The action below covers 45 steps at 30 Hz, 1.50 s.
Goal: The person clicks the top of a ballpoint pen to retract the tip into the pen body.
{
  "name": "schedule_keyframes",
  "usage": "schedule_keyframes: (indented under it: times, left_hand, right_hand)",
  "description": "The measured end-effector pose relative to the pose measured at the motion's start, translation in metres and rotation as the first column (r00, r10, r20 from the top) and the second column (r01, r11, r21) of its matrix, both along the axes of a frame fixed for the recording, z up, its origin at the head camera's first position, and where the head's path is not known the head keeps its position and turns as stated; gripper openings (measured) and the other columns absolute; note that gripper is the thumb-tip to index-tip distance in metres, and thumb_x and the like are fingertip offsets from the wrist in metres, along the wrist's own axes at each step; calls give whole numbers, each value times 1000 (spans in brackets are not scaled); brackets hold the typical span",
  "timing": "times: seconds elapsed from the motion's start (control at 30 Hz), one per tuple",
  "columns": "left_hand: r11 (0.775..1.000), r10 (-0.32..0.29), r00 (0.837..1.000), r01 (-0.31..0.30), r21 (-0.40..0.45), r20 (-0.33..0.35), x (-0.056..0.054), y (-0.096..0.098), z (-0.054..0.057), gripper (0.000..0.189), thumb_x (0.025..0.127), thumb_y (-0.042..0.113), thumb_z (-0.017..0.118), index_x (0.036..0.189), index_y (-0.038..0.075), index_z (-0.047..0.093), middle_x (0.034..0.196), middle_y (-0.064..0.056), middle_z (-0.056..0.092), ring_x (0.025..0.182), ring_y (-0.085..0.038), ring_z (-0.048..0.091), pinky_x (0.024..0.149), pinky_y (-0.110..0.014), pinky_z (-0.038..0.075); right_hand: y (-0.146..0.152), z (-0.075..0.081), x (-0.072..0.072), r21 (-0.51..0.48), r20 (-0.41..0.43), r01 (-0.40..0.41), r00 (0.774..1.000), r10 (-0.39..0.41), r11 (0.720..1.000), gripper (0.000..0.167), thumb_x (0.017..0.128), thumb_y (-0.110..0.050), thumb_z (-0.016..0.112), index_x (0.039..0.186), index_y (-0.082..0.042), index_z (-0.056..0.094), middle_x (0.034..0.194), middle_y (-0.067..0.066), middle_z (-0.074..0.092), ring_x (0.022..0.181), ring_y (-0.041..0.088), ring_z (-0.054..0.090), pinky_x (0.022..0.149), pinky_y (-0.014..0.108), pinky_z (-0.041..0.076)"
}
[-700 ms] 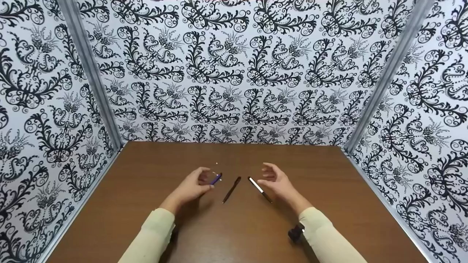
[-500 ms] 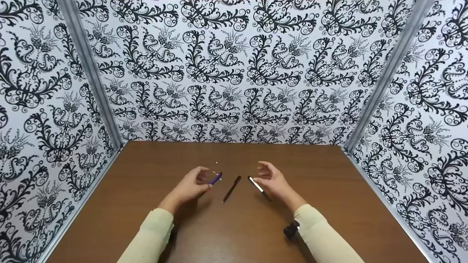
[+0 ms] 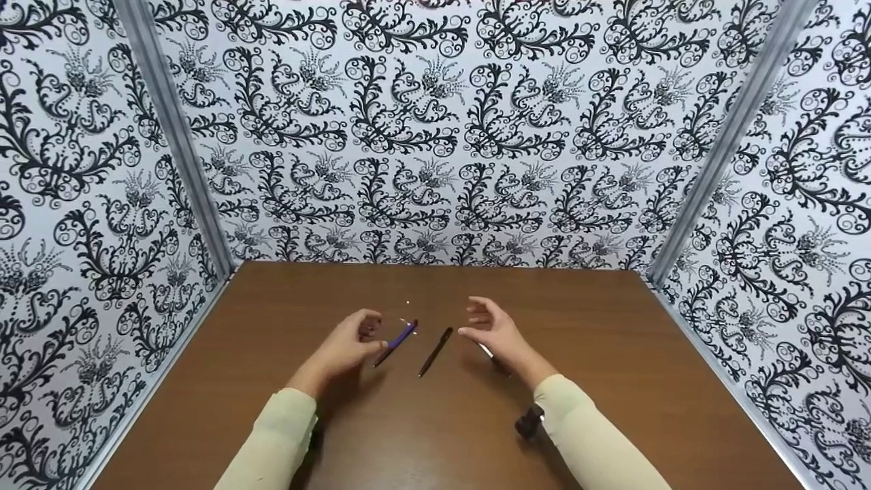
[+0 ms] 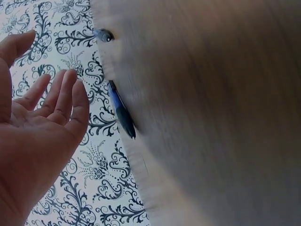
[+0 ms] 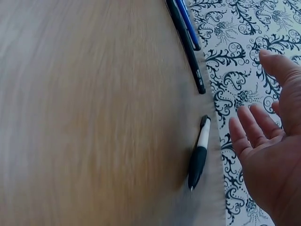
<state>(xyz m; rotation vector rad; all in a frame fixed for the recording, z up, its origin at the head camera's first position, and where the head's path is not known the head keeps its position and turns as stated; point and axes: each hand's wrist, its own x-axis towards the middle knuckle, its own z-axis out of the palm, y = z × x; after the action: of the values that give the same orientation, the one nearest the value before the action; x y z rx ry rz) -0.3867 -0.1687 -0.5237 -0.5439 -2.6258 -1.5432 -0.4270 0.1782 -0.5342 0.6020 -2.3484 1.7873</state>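
Note:
Three pens lie apart on the brown table. The blue pen with a dark grip is beside my left hand, whose thumb overlaps its edge in the head view. In the middle is a black pen, slanting between both hands. My right hand is over the white pen with a black grip and hides part of it. Both wrist views show relaxed, spread fingers holding nothing; the blue pen and the white pen rest on the wood.
Patterned black-and-white walls enclose the table at the back and both sides, with grey corner strips. A small black device is on the right wrist. Tiny white specks show near the blue pen.
My right hand has moved left and slightly away, now covering part of the white pen. My left hand has shifted a little left, uncovering more of the blue pen.

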Motion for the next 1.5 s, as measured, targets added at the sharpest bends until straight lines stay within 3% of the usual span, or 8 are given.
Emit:
schedule_keyframes:
  times: [0.23, 0.53, 0.8, 1.23, 1.5]
  left_hand:
    - [1000, 13, 999, -13, 4, -30, 1, -8, 2, 49, 95, 3, 83, 138, -6, 61, 133, -29, 66, 123, -51, 64, 111, -63, 51]
    - [1000, 26, 1000, -26, 10, -1, 3, -14, 3, 54, 97, 2, 81, 144, -9, 56, 137, -33, 63, 126, -52, 63, 112, -63, 50]
    - [999, 52, 998, -52, -7, 20, 5, -24, 2, 51, 98, 3, 81, 143, -5, 59, 137, -31, 64, 126, -51, 66, 110, -59, 54]
    - [996, 78, 997, -77, -40, 17, 8, -38, 9, 50, 99, 4, 80, 143, -6, 59, 139, -31, 62, 129, -50, 64, 111, -61, 52]
    - [993, 89, 995, -86, -81, 38, 10, -45, 15, 51, 101, 6, 78, 147, -3, 59, 142, -28, 63, 132, -49, 62, 111, -59, 53]
  right_hand:
    - [-14, 2, -6, -5, 28, -31, 999, 31, 999, 69, 92, 0, 87, 153, 4, 55, 138, 25, 65, 125, 53, 63, 110, 62, 53]
    - [-33, 0, -8, 22, 71, -62, 996, 60, 998, 71, 93, -4, 87, 155, 1, 54, 141, 23, 63, 127, 51, 63, 99, 43, 61]
    - [-54, -3, -7, 43, 37, -100, 994, 99, 994, 69, 94, -5, 87, 154, 3, 54, 144, 27, 63, 129, 55, 62, 106, 52, 58]
    - [-89, 2, -10, -1, 91, -83, 992, 83, 997, 70, 92, -4, 87, 154, -2, 55, 145, 20, 63, 129, 46, 63, 105, 47, 58]
    - [-103, 2, -13, -31, 78, -95, 992, 97, 995, 70, 93, -7, 87, 155, -3, 55, 145, 19, 63, 131, 52, 61, 107, 50, 57]
